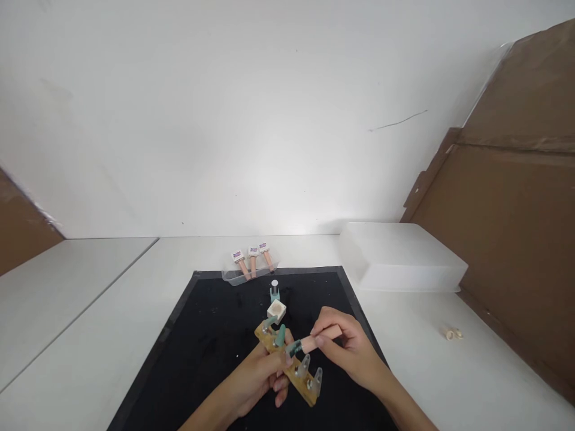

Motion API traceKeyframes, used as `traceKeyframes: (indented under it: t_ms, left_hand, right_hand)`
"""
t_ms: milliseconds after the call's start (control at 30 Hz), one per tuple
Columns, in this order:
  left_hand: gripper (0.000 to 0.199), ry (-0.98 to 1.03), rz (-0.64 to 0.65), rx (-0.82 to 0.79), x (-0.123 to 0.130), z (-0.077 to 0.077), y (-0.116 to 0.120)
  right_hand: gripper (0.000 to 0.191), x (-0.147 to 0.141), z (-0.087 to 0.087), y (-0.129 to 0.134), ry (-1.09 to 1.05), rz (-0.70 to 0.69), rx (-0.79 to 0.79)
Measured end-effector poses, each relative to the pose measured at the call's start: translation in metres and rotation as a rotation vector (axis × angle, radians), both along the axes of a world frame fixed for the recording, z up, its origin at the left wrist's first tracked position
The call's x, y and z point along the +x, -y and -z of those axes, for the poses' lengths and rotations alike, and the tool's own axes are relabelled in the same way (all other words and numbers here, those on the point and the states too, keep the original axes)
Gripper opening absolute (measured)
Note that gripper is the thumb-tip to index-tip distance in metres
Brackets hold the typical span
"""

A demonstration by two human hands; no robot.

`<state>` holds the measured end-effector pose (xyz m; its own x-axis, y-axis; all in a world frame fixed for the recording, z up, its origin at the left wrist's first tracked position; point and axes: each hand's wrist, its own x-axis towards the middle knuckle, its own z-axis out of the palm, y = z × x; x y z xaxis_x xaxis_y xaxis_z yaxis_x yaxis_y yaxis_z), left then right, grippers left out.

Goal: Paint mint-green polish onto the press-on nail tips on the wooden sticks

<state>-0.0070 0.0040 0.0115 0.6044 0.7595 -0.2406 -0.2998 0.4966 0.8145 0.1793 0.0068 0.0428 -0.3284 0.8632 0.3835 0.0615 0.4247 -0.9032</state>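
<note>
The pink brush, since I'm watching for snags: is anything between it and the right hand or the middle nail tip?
Nothing visible is. The right hand holds the pink brush, its end at the middle nail tip. The left hand has its thumb beside, not between.

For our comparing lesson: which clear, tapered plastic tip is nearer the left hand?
The upper clear, tapered plastic tip, nearer the left hand; the lower tip stands at the end of the flat yellow bar.

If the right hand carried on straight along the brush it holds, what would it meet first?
Likely the green nail tip at the end of the brush, on the nail-tip holder in the left hand; depth is unclear, so contact is hard to confirm.
</note>
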Motion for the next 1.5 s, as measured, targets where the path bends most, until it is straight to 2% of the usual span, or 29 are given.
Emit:
traceKeyframes:
  t_ms: [167,267,467,567,800,1000,1133,1233,1400,1500]
  left_hand:
    - [0.032,0.008,-0.001,-0.009,0.0,-0.002,0.001]
    - [0.032,-0.004,-0.001,-0.011,-0.001,-0.004,0.002]
    - [0.032,0.0,0.0,-0.002,-0.002,-0.003,0.001]
    - [0.029,0.018,-0.009,-0.007,-0.003,0.0,0.001]
    - [0.026,0.068,-0.013,-0.019,-0.005,0.0,0.002]
    - [0.026,0.075,-0.008,-0.027,-0.007,0.0,0.003]
    - [0.027,0.074,-0.003,-0.025,-0.007,0.001,0.002]
    - [0.029,0.065,-0.002,-0.026,-0.006,0.001,0.002]
    - [0.028,0.065,-0.014,-0.015,-0.006,0.001,0.001]
    - [0.026,0.063,-0.015,-0.022,-0.006,0.0,0.001]
  right_hand:
    - [0.011,0.0,0.0,-0.001,0.034,0.102,0.001]
    - [0.01,0.002,0.002,-0.002,-0.007,0.109,-0.058]
    - [0.014,0.005,0.012,-0.006,-0.283,-0.019,-0.274]
    - [0.022,0.004,0.014,-0.007,-0.263,-0.07,-0.323]
    - [0.024,0.0,0.013,-0.008,-0.199,-0.151,-0.391]
    - [0.01,0.001,0.011,-0.006,-0.214,-0.23,-0.318]
    - [0.012,0.0,0.009,-0.006,-0.202,-0.26,-0.256]
    - [0.013,-0.001,0.007,-0.005,-0.16,-0.224,-0.214]
    - [0.012,-0.002,0.0,-0.001,-0.024,-0.137,-0.055]
    - [0.007,-0.002,-0.004,0.002,0.041,-0.075,-0.046]
